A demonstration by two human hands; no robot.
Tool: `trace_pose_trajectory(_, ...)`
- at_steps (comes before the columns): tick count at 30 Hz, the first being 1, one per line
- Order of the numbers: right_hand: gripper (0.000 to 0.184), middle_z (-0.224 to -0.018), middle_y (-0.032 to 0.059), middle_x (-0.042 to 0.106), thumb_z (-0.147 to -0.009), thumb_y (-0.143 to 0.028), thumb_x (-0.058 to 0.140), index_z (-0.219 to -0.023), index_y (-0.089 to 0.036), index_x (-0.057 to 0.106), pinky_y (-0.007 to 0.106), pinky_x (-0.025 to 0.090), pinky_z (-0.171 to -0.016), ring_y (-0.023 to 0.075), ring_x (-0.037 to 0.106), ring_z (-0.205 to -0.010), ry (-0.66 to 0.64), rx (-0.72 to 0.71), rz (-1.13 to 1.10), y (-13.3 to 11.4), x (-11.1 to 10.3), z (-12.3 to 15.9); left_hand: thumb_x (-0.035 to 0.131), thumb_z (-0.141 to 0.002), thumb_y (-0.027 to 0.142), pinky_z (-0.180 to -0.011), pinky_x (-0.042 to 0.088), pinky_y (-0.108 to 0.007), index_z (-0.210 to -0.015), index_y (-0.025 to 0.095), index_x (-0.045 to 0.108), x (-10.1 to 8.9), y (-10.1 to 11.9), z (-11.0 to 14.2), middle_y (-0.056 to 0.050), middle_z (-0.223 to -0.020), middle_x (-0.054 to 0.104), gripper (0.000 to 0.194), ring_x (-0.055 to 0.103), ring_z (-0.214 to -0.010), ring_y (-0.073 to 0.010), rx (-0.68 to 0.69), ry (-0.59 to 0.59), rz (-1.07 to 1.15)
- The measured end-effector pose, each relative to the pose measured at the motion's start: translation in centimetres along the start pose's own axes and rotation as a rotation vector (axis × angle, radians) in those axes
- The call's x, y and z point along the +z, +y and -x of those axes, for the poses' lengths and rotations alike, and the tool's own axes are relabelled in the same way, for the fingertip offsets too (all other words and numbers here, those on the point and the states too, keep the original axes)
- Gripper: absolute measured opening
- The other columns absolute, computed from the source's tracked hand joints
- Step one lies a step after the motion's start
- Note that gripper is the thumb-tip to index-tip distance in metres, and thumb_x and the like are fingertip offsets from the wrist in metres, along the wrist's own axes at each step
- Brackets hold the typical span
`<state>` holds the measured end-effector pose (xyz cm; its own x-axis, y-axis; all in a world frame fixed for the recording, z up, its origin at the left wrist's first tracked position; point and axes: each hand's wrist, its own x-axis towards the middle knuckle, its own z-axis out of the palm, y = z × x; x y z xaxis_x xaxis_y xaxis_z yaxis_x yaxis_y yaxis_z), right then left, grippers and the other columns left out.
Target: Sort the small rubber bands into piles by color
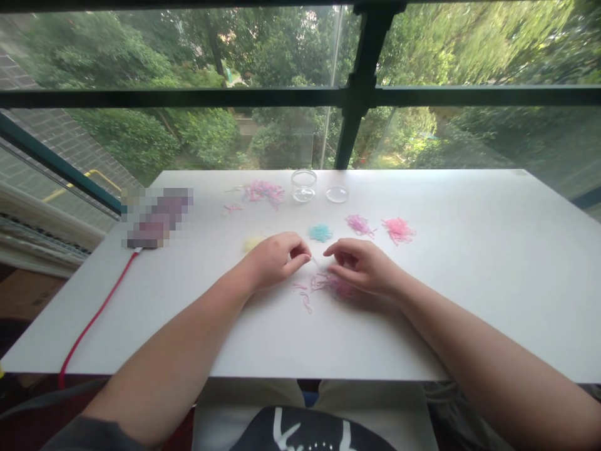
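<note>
The left hand [276, 260] has its thumb and forefinger brought narrowly together, with a thin, whitish, see-through strand [315, 261] at their tips; the strand seems pinched there, though it is too faint to make out its full shape. The right hand [365, 264] faces it just across a small gap, thumb and forefinger curved and moderately apart, and whether anything sits among its folded fingers cannot be told. Directly below the right fingers, partly covered by them, lies a loose pile of thin pink and lilac pieces [323, 283], and just to its left a few stray, narrow pink loops [307, 303] rest on the smooth white tabletop [483, 269]. Beyond the hands, a small pale yellow heap [252, 243] is partly hidden by the left hand, followed rightward by a turquoise heap [320, 233], a purple-pink heap [359, 225] and a coral-pink heap [399, 230]. Near the far edge are a larger pink-and-lilac mound [265, 193], a clear round jar [303, 186] standing upright and, just beside it, a clear round disc [337, 193] lying flat. Far left, a red cable [101, 302] runs to a pixel-blurred object [158, 219].
</note>
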<state>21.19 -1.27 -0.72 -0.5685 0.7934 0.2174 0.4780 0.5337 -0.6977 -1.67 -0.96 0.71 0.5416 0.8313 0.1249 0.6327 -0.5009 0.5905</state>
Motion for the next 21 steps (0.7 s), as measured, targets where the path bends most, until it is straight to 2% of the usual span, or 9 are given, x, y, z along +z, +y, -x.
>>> trace_pose_trajectory(3,0.024,-0.07,-0.0015,0.054,-0.076,-0.03,0.063,-0.097,-0.017,0.062,0.021,0.034,-0.053,0.0075,0.039,-0.054,0.014,-0.054,0.013,-0.4,0.7,-0.2,0.05,-0.085,0.027,-0.069,0.042,-0.026,-0.082,0.017,0.06,0.4,0.5,0.0,-0.002,-0.081,0.062,0.015,0.055,-0.074,-0.0132,0.031,0.003,0.031)
trace_pose_trajectory(7,0.009,-0.064,-0.0024,0.052,-0.08,-0.025,0.059,-0.081,-0.016,0.061,0.02,0.034,-0.055,0.0078,0.042,-0.056,0.003,-0.079,0.032,-0.7,1.2,-0.3,0.05,-0.085,0.025,-0.07,0.042,-0.027,-0.081,0.017,0.06,0.8,0.9,0.0,-0.002,-0.08,0.061,0.013,0.055,-0.074,-0.0134,0.067,-0.011,0.051)
trace_pose_trajectory(12,0.006,-0.061,-0.0026,0.052,-0.081,-0.019,0.056,-0.077,-0.016,0.059,0.02,0.034,-0.054,0.0077,0.043,-0.055,-0.012,-0.058,0.052,-0.7,1.1,-0.2,0.05,-0.085,0.023,-0.07,0.043,-0.027,-0.081,0.017,0.059,0.9,0.7,-0.1,-0.002,-0.079,0.061,0.012,0.054,-0.074,-0.0135,0.081,-0.023,0.055)
trace_pose_trajectory(18,0.008,-0.062,-0.0016,0.052,-0.082,-0.018,0.054,-0.075,-0.016,0.058,0.02,0.034,-0.054,0.0082,0.043,-0.055,-0.014,-0.06,0.066,-0.4,0.5,0.0,0.05,-0.084,0.023,-0.07,0.043,-0.025,-0.082,0.017,0.059,0.7,0.1,0.0,-0.002,-0.082,0.061,0.01,0.055,-0.075,-0.013,0.072,0.032,0.048)
trace_pose_trajectory(21,0.013,-0.064,0.0001,0.052,-0.081,-0.025,0.057,-0.072,-0.016,0.059,0.021,0.036,-0.054,0.0093,0.044,-0.057,-0.042,-0.094,0.071,-0.3,0.3,0.0,0.051,-0.084,0.023,-0.071,0.044,-0.025,-0.081,0.016,0.059,0.8,-0.2,0.0,-0.003,-0.082,0.062,0.01,0.056,-0.075,-0.0125,0.064,0.067,0.059)
